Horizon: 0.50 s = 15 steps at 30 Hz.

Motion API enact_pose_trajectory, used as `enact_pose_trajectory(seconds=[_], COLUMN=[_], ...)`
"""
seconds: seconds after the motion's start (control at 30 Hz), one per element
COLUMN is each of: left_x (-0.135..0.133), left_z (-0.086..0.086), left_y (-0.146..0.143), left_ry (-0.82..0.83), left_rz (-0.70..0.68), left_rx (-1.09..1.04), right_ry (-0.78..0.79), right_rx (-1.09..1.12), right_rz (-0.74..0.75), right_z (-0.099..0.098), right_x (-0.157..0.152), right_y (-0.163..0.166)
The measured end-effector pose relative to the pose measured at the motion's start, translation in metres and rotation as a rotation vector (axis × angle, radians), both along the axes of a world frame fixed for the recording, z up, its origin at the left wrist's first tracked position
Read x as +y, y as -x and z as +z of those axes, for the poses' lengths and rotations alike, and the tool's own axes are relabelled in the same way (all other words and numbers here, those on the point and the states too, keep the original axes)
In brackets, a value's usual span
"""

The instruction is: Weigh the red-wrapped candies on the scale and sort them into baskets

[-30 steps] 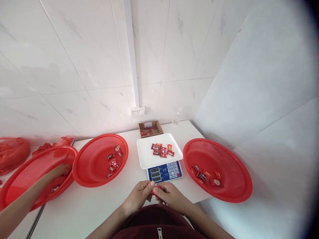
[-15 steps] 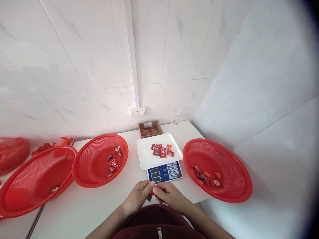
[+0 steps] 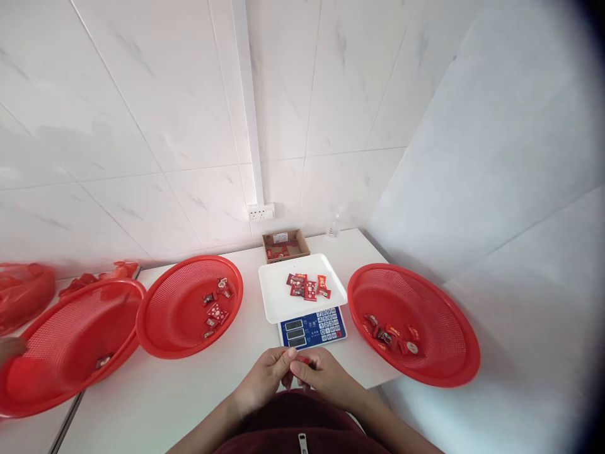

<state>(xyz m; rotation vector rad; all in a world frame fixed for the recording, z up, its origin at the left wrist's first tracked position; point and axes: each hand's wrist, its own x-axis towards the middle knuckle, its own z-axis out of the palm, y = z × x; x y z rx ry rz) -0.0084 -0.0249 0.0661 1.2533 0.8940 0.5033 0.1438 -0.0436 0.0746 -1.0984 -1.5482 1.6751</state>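
My left hand [image 3: 267,376] and my right hand [image 3: 324,376] meet in front of my body, just below the scale. Between their pinched thumbs and fingers is a red-wrapped candy [image 3: 304,361], mostly covered by the fingers. Just beyond the hands stands a blue digital scale [image 3: 312,328] with a keypad and displays. Its white tray [image 3: 275,293] bears several wrapped candies [image 3: 309,291] in red and dark red.
Red baskets stand at right [image 3: 451,328], at left [image 3: 170,315] and at far left [image 3: 57,328], each holding candy. Another person's hand [image 3: 12,348] is at the far-left basket. Behind the scale are a cardboard box [image 3: 302,250] and a clear bottle [image 3: 333,227].
Another person's hand has come in at the left edge, over the far-left basket. My fingers have shifted slightly, and less of the red candy shows between them.
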Motion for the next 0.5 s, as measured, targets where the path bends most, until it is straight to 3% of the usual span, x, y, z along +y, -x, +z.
enact_pose_trajectory(seconds=[0.2, 0.5], left_x=[0.0026, 0.0013], left_z=[-0.0071, -0.0099], left_y=[0.0033, 0.0037], left_ry=[-0.050, -0.005], left_rz=[-0.006, -0.015], left_rx=[0.018, 0.048], right_ry=[0.066, 0.010], right_rx=[-0.023, -0.030], right_rz=[-0.038, 0.009], right_z=[-0.0074, -0.0090], right_x=[-0.0018, -0.0021], right_y=[0.0016, -0.0034])
